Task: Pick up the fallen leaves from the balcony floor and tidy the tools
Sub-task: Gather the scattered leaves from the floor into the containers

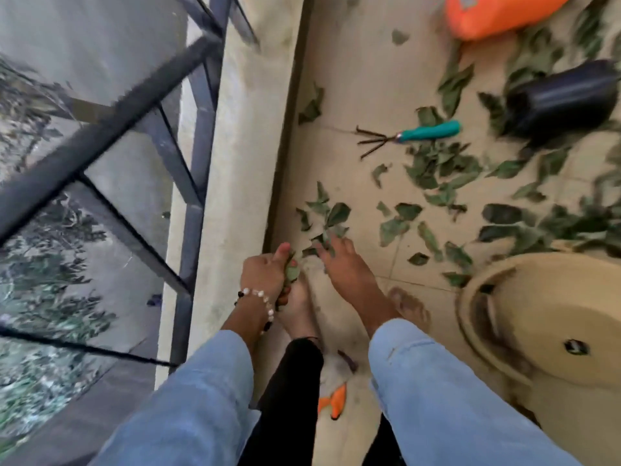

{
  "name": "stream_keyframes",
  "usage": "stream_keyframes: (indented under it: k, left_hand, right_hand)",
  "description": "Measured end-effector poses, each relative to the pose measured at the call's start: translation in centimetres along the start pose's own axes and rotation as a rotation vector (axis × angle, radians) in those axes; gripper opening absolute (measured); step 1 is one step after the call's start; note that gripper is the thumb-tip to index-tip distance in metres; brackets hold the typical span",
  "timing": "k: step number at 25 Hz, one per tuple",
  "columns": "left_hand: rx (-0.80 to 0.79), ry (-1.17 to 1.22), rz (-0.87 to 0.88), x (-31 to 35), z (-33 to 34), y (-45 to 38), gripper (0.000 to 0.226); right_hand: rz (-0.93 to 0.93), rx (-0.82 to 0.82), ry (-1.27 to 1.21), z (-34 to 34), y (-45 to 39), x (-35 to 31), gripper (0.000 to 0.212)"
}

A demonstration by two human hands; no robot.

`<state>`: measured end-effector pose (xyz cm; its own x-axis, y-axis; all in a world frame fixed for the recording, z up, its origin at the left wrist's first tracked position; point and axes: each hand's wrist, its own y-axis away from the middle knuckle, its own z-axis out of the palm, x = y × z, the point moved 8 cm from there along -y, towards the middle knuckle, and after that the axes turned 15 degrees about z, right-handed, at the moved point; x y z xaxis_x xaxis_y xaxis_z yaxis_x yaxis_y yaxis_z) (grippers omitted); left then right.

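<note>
Green fallen leaves point(437, 169) lie scattered over the beige tiled balcony floor, thickest toward the right. My left hand point(268, 272), with a bead bracelet on the wrist, grips a small bunch of leaves point(291, 272). My right hand point(342, 264) reaches down and its fingertips pinch leaves in a small cluster point(324, 213) by the wall's foot. A hand rake with a teal handle point(430, 131) lies on the tiles farther out, its dark prongs pointing left.
A black pot point(564, 99) lies on its side at the right, an orange bag point(497, 15) beyond it. A large beige overturned pot point(551, 317) stands at the near right. A low wall point(235, 163) and dark railing point(111, 129) bound the left. An orange object point(332, 401) lies by my feet.
</note>
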<state>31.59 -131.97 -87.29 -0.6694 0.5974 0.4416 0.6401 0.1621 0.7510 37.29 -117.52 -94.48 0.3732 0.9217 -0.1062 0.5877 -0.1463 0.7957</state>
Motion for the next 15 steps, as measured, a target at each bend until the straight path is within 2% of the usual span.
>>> stream_keyframes:
  k: [3, 5, 6, 8, 10, 12, 14, 15]
  left_hand:
    - [-0.01, -0.024, 0.049, -2.5, 0.9, -4.6, 0.063]
    - [0.009, 0.049, 0.03, -4.1, 0.8, -6.2, 0.067]
    - [0.005, 0.08, 0.019, -4.6, 1.0, -6.8, 0.061]
    - [0.012, 0.105, 0.004, -4.4, 1.0, -6.9, 0.051]
    - [0.008, 0.101, -0.017, -4.2, 1.2, -6.3, 0.045]
    - [-0.001, 0.102, -0.036, -4.2, 1.6, -5.2, 0.045]
    - [-0.017, 0.117, -0.063, -4.3, 2.2, -3.8, 0.047]
    - [-0.027, 0.133, -0.075, -4.3, 2.4, -3.3, 0.045]
  right_hand:
    - [-0.184, 0.1, 0.201, 2.7, -3.3, -1.7, 0.046]
    - [-0.236, 0.132, 0.303, 3.5, -4.2, -1.8, 0.052]
    - [-0.258, 0.15, 0.346, 3.8, -4.2, -1.8, 0.043]
    - [-0.317, 0.264, 0.352, 3.2, -3.9, -2.2, 0.008]
    - [-0.285, 0.279, 0.117, 1.6, -4.0, -2.1, 0.019]
    - [-0.224, 0.286, -0.271, -0.4, -3.8, -1.2, 0.025]
    - [0.009, 0.279, -0.692, -2.4, -3.6, 1.4, 0.036]
    - [0.163, 0.258, -0.809, -2.6, -3.5, 3.0, 0.047]
